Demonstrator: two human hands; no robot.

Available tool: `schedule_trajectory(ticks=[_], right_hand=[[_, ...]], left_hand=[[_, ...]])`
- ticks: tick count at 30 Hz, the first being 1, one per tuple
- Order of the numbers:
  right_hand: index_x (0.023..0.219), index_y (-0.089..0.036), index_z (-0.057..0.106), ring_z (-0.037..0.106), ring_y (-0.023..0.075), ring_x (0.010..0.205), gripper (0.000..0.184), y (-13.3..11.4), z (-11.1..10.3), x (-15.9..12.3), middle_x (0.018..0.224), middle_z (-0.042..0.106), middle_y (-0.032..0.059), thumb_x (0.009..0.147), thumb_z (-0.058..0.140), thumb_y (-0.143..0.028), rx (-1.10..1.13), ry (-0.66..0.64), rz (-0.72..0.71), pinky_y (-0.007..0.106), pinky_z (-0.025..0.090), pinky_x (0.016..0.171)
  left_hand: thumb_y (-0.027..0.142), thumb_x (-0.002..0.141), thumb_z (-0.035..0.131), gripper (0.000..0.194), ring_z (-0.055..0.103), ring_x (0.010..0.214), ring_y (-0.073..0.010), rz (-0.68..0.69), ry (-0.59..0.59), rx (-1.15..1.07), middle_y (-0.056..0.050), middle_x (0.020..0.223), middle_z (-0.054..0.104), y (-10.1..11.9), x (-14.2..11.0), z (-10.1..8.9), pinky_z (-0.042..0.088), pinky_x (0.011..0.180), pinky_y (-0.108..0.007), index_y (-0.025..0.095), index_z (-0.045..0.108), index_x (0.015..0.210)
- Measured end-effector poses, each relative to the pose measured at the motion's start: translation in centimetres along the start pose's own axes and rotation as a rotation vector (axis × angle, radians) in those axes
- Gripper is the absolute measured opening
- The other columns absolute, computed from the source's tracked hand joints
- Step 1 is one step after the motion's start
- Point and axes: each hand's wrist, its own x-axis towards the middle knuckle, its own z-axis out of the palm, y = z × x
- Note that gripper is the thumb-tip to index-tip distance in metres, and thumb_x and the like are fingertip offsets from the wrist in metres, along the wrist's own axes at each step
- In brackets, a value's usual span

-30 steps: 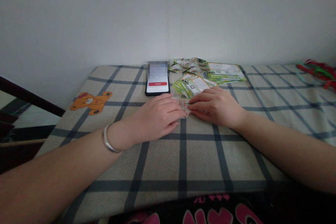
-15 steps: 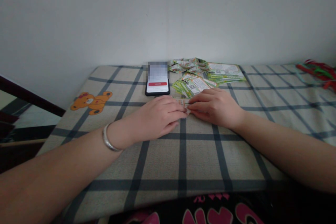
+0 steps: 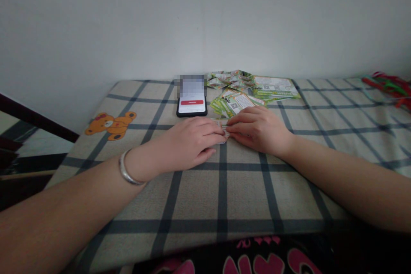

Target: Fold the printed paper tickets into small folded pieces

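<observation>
Paper [image 3: 222, 123], a small pale piece with printing on it, lies on the checked cloth [image 3: 199, 197] right between the two hands, mostly covered by fingers. Left hand [image 3: 194, 143] now: palm down, fingers close together and gently bent, their tips over the paper, the thumb resting nearer the front edge. And the right hand [image 3: 261, 130] comes in from the other side, fingers drawn together with their tips at the paper; whether either hand truly pinches it or only presses it down, one cannot tell. A silver bangle [image 3: 125, 169] circles the left wrist.

Just beyond the left hand, a phone [image 3: 192, 109] lies with its screen lit, a red bar across it. Beside it, folded green-and-white packets [image 3: 229, 80] sit near the wall [image 3: 144, 21], a fan of printed cards [image 3: 236, 102] in front of them, a flat stack of sheets [image 3: 276, 87] to their right. Over on the left, an orange bear figure [image 3: 112, 126]; at the far right, a red-and-green item [image 3: 390, 87].
</observation>
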Motion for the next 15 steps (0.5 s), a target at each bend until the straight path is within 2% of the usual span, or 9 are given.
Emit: schedule_trajectory(ticks=[6,15], right_hand=[[0.097,-0.017,0.073,0.063,0.021,0.095,0.023,-0.17,-0.15,-0.01,0.103,0.074,0.0043,0.096,0.052,-0.026,0.04,0.001,-0.089,0.035,0.049,0.082],[0.1,-0.016,0.071,0.064,0.0207,0.097,0.021,-0.83,-0.62,0.0,0.098,0.073,0.0073,0.094,0.053,-0.023,0.088,-0.055,-0.128,0.036,0.051,0.081]], left_hand=[[0.019,0.087,0.057,0.027,0.059,0.113,-0.0246,-0.005,-0.007,0.018,-0.01,0.117,0.067,0.08,-0.09,0.13,0.049,0.101,-0.042,0.013,0.064,0.113],[0.02,0.086,0.059,0.027,0.059,0.112,-0.0261,-0.017,-0.019,0.043,-0.012,0.117,0.067,0.19,-0.02,0.02,0.049,0.099,-0.044,0.013,0.064,0.111]])
